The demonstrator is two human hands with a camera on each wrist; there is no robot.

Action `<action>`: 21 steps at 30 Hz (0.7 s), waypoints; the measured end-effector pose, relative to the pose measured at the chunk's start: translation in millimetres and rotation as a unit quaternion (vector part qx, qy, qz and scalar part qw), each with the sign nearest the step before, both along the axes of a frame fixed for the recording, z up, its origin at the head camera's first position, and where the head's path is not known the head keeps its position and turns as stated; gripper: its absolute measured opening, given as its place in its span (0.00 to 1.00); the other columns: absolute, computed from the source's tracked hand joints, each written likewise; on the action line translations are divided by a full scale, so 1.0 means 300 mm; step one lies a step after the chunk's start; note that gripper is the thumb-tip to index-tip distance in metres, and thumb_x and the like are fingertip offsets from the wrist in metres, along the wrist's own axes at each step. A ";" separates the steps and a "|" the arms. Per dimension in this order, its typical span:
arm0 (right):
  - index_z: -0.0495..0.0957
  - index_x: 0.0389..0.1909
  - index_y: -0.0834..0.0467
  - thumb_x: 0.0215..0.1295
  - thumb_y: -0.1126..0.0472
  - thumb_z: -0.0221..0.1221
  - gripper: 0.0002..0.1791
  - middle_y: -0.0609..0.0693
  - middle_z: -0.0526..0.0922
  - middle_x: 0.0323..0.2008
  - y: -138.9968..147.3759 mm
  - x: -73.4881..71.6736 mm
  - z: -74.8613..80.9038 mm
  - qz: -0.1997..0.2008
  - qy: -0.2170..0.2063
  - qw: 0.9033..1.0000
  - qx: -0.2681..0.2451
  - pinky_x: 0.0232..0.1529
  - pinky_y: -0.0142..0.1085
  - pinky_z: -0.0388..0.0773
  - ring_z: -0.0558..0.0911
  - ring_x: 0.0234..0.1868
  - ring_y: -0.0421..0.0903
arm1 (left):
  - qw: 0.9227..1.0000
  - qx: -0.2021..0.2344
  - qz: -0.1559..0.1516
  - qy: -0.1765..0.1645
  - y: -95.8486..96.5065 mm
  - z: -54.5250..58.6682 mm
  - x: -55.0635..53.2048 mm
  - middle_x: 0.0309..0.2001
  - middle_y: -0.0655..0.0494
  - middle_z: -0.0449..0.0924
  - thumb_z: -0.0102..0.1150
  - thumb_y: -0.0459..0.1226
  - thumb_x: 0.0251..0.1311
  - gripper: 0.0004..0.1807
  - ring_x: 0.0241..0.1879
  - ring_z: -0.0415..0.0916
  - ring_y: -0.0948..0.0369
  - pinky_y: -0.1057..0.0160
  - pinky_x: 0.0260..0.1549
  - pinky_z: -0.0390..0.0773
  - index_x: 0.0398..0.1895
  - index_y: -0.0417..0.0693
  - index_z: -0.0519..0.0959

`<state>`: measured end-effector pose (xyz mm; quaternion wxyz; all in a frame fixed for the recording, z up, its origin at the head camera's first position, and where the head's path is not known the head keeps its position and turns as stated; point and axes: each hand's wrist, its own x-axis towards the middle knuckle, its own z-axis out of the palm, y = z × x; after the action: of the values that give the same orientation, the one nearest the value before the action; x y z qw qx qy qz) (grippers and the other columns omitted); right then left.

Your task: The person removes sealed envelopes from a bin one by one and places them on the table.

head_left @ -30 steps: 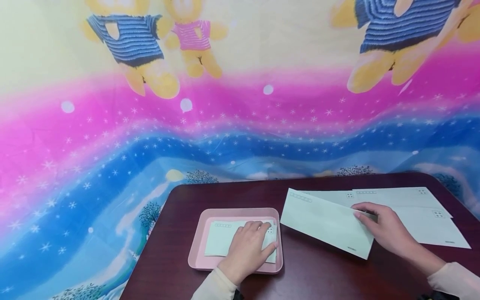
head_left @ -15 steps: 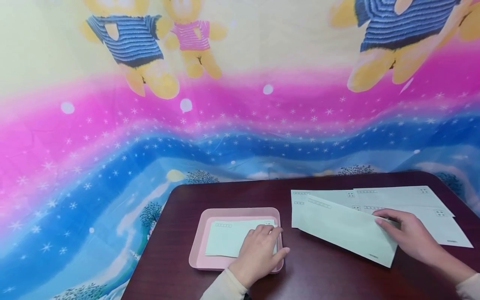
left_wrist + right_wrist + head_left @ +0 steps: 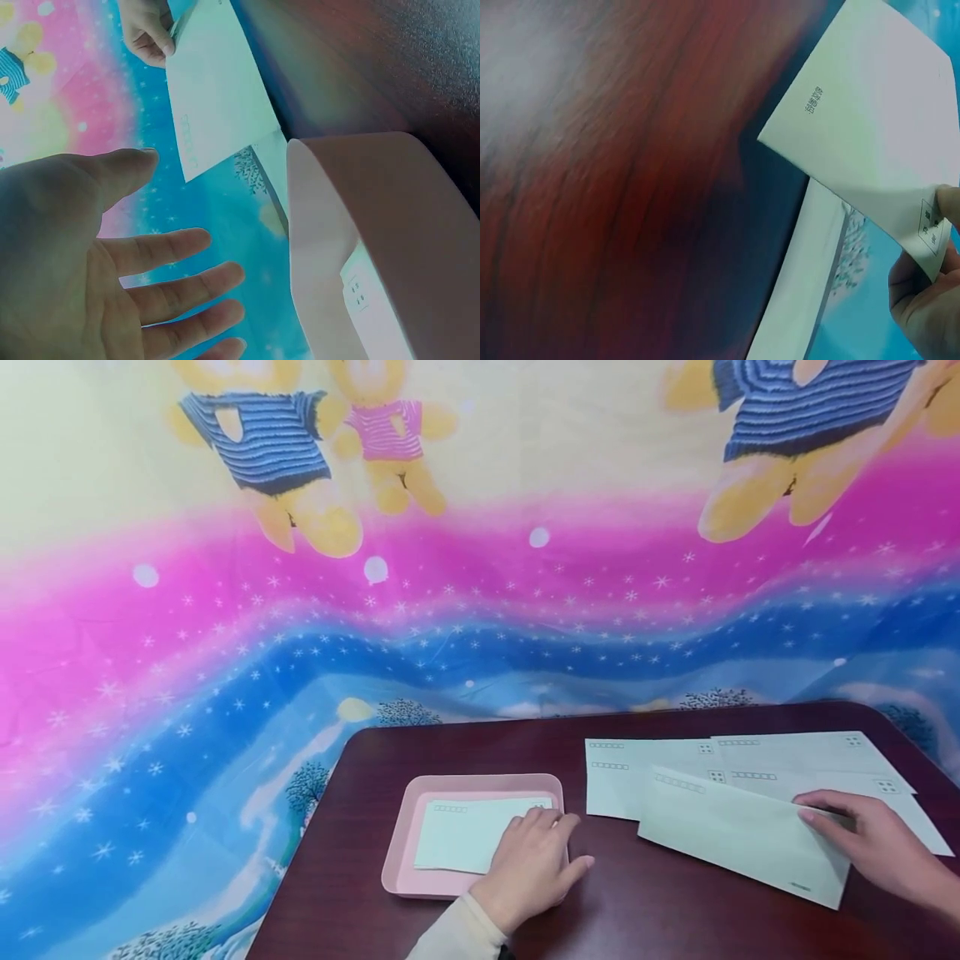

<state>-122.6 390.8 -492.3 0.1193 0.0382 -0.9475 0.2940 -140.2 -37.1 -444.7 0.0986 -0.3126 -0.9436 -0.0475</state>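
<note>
My right hand (image 3: pixel 873 839) pinches the right end of a pale envelope (image 3: pixel 742 835), thumb on its near face and fingers behind. The envelope tilts above the table and overlaps others in the head view. In the right wrist view small print and a stamp box show on that envelope (image 3: pixel 885 112). My left hand (image 3: pixel 528 864) hovers over the right side of a pink tray (image 3: pixel 397 860), its fingers straight and spread in the left wrist view, holding nothing. Inside the tray lie several stacked envelopes (image 3: pixel 457 839), their right end partly hidden by the left hand.
Several envelopes (image 3: pixel 787 752) lie overlapping at the back right of the dark wooden table (image 3: pixel 600 918). Behind the table hangs a colourful cloth (image 3: pixel 480 610) printed with bears and snowflakes. The tray's wall (image 3: pixel 405 195) rises close to the left hand.
The right hand has moved right and slightly nearer with the envelope, uncovering more of those lying behind. The left hand has shifted right, off the stack toward the tray's right edge.
</note>
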 end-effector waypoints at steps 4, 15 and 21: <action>0.84 0.45 0.66 0.71 0.65 0.60 0.09 0.61 0.87 0.42 0.032 -0.002 -0.018 0.002 -0.010 1.000 0.005 0.30 0.21 0.73 0.64 0.38 0.08 | 1.000 -0.008 -0.002 0.004 0.009 -0.006 0.003 0.54 0.59 0.83 0.57 0.58 0.67 0.25 0.54 0.78 0.59 0.60 0.48 0.77 0.60 0.56 0.78; 0.84 0.45 0.70 0.66 0.71 0.62 0.10 0.70 0.86 0.42 0.103 -0.024 -0.039 -0.012 -0.009 0.999 0.028 0.27 0.27 0.76 0.66 0.33 0.11 | 1.000 -0.017 -0.019 -0.003 0.036 -0.010 0.010 0.54 0.61 0.83 0.56 0.59 0.67 0.26 0.55 0.78 0.61 0.59 0.50 0.78 0.61 0.58 0.78; 0.84 0.43 0.71 0.59 0.76 0.63 0.11 0.72 0.85 0.40 0.137 -0.035 -0.063 -0.036 0.014 0.997 0.060 0.32 0.50 0.80 0.82 0.37 0.60 | 1.000 -0.013 -0.027 0.010 0.048 -0.017 0.015 0.53 0.62 0.83 0.56 0.60 0.67 0.26 0.54 0.78 0.61 0.60 0.50 0.79 0.60 0.58 0.78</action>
<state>-133.2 431.8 -511.3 0.1409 0.0156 -0.9623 0.2320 -135.7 -22.6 -449.7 0.1025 -0.3394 -0.9344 -0.0346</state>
